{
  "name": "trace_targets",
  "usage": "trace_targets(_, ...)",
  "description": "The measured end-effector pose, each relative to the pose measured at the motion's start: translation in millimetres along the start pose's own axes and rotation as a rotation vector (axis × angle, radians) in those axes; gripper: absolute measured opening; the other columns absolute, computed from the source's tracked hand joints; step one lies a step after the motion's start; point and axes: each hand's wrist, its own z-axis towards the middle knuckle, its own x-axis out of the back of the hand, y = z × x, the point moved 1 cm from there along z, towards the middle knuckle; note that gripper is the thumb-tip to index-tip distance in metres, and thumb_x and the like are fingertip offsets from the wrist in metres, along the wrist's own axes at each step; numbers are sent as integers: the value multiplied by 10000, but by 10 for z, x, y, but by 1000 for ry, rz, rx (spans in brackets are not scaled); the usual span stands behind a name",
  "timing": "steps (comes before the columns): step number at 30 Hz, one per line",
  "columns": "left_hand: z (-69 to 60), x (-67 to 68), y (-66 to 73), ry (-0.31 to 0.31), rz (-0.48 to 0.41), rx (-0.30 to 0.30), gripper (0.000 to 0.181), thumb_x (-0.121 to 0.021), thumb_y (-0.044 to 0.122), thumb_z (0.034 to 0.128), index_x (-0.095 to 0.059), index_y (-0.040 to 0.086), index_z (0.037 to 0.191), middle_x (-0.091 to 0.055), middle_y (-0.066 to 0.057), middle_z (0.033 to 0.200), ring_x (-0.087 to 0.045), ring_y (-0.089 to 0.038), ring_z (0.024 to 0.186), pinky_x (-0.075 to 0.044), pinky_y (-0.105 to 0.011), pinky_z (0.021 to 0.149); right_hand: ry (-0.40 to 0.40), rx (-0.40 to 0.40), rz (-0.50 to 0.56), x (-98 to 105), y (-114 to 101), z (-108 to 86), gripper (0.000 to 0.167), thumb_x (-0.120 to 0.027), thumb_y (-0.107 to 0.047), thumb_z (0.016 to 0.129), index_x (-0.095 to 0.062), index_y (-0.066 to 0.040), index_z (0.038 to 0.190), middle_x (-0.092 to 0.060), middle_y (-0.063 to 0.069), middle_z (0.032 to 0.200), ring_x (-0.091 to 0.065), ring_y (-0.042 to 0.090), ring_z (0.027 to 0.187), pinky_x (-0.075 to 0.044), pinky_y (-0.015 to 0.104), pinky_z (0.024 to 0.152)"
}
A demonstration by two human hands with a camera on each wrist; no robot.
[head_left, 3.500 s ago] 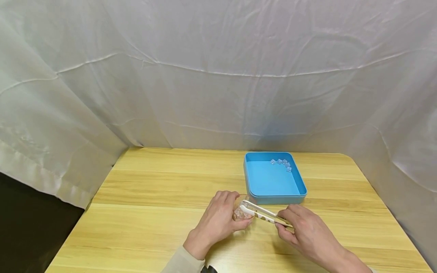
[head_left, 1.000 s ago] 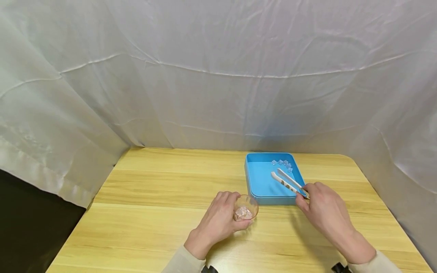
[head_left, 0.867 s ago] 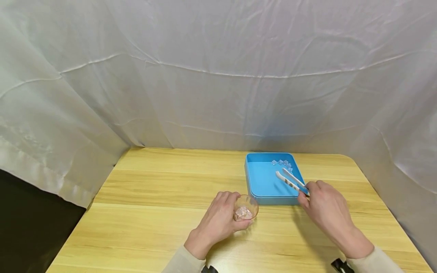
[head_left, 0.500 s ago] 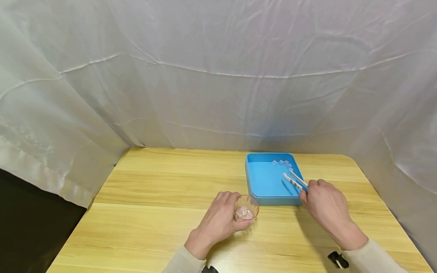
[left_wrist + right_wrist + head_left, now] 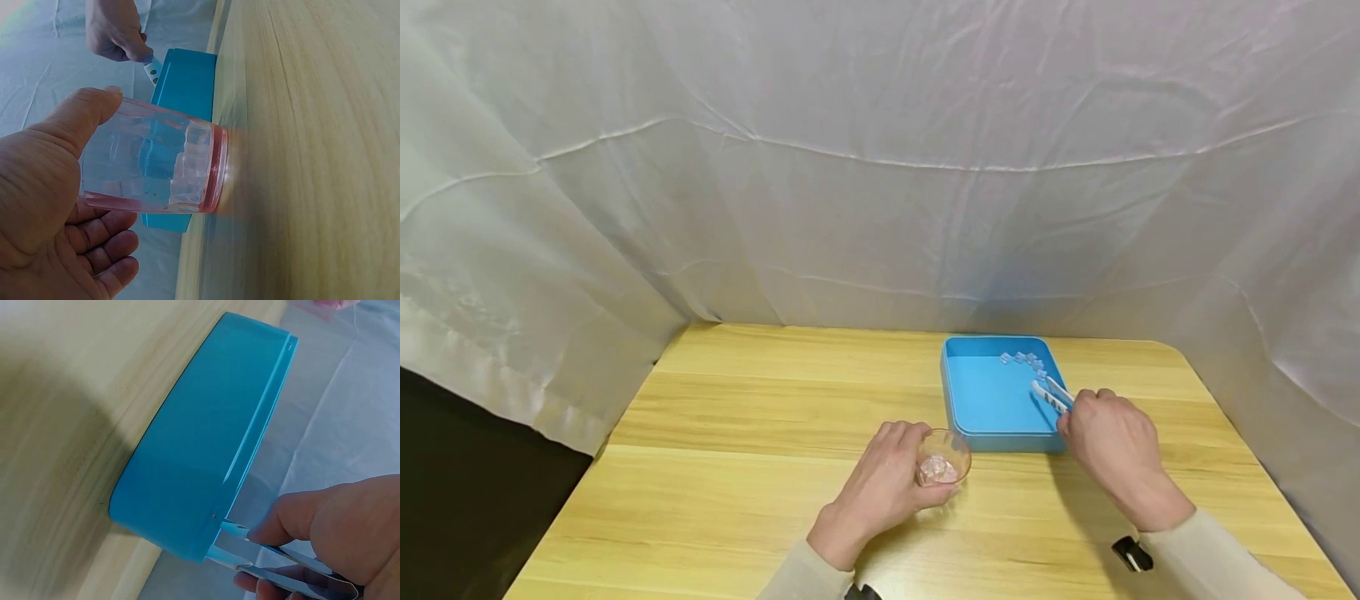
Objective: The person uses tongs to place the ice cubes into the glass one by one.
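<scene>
My left hand (image 5: 883, 479) holds a clear, pink-tinted glass (image 5: 953, 454) by its side, thumb and fingers around it. Clear ice-like cubes (image 5: 191, 164) lie at the bottom of the glass, which stands upright on the table. My right hand (image 5: 1112, 437) grips a pair of white tongs (image 5: 1051, 397) with a dark spotted pattern. The tips of the tongs reach inside the blue square box (image 5: 992, 404), close to several small clear cubes (image 5: 1021, 358) at its back right. In the right wrist view the box wall hides the tips; whether they touch a cube I cannot tell.
The wooden table (image 5: 737, 500) carries the box right of centre, just behind the glass. A pale curtain (image 5: 880, 208) hangs along the back and both sides. The box walls stand up around the cubes.
My right hand has carried the tongs from above the glass into the box, then toward the cubes at back right. The tong arms have drawn closer together. My left hand stays on the glass.
</scene>
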Motion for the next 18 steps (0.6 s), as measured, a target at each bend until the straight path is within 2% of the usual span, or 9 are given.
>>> trace_targets(9,1,1,-1,-15,-11,10,747,-878,497,817,-617,57,1362,-679,-49,1232,-580,-195,1175,-501,-361,1063,-77,-53,20,-69,7,80,323,-600,-101,879,-433,-83,603,-417,69,593,-414,227,493,-330,367,396)
trace_targets(18,1,-1,-14,-19,-18,17,742,-875,500,821,-617,57,1357,-677,-50,1236,-576,-188,1167,-503,-351,1052,-106,-72,28,-157,7,173,314,-591,-118,904,-480,-50,619,-452,88,599,-458,250,504,-381,404,406)
